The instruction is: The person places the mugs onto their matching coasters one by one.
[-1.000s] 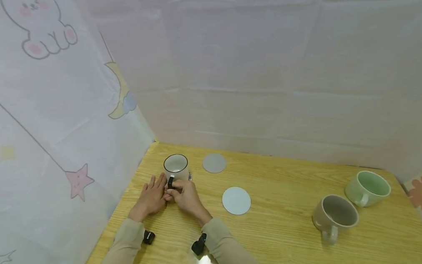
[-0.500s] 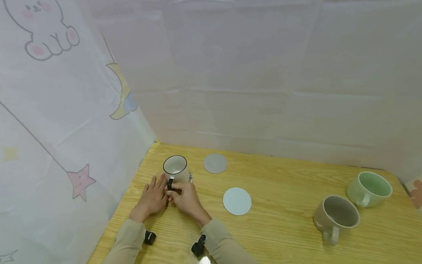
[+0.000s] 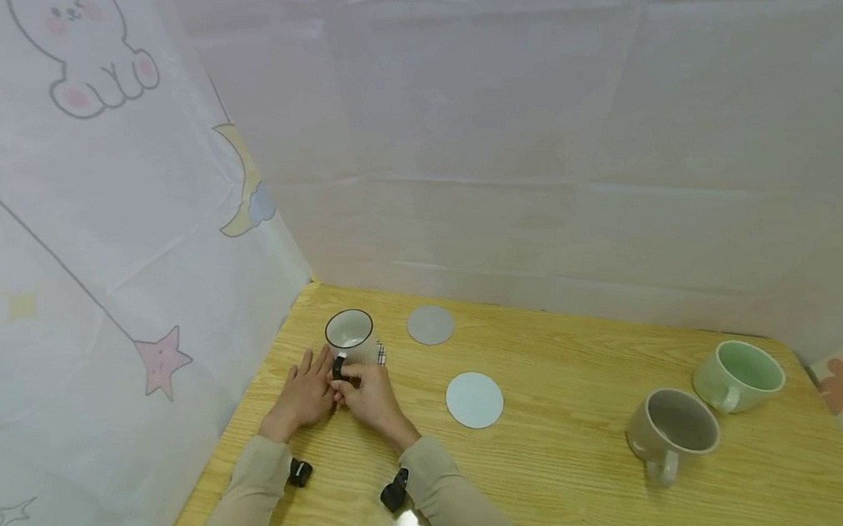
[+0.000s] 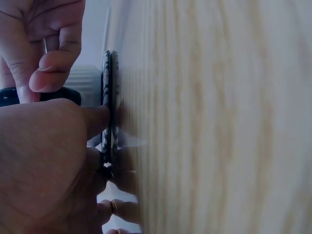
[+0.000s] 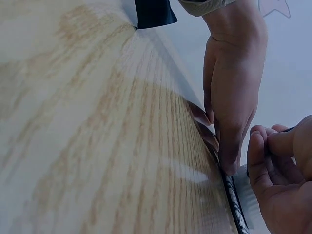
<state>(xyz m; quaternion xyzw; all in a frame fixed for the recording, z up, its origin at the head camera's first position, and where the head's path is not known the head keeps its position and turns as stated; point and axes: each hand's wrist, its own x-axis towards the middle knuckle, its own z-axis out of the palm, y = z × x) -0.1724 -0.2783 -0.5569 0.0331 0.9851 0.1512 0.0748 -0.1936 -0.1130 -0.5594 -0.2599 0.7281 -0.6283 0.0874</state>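
Note:
A white ribbed mug (image 3: pixel 349 332) with a dark rim and black handle stands upright at the table's left, on a thin black-and-white patterned coaster (image 3: pixel 381 353). My right hand (image 3: pixel 374 394) pinches the mug's handle between thumb and fingers. Beside the mug, my left hand (image 3: pixel 307 395) lies low on the table with its fingers stretched forward. In the left wrist view, its thumb touches the edge of the coaster (image 4: pixel 106 83). Most of the coaster is hidden beneath the mug and behind the hands.
A grey round coaster (image 3: pixel 430 325) and a pale blue round coaster (image 3: pixel 474 400) lie right of the mug. Farther right stand a taupe mug (image 3: pixel 650 438) and a green mug (image 3: pixel 715 381). Printed white sheets (image 3: pixel 459 174) rise behind and left of the wooden table (image 3: pixel 544 491).
The white mug and my right hand have shifted very slightly left, and a little more of the patterned coaster shows. My left hand keeps nearly the same place.

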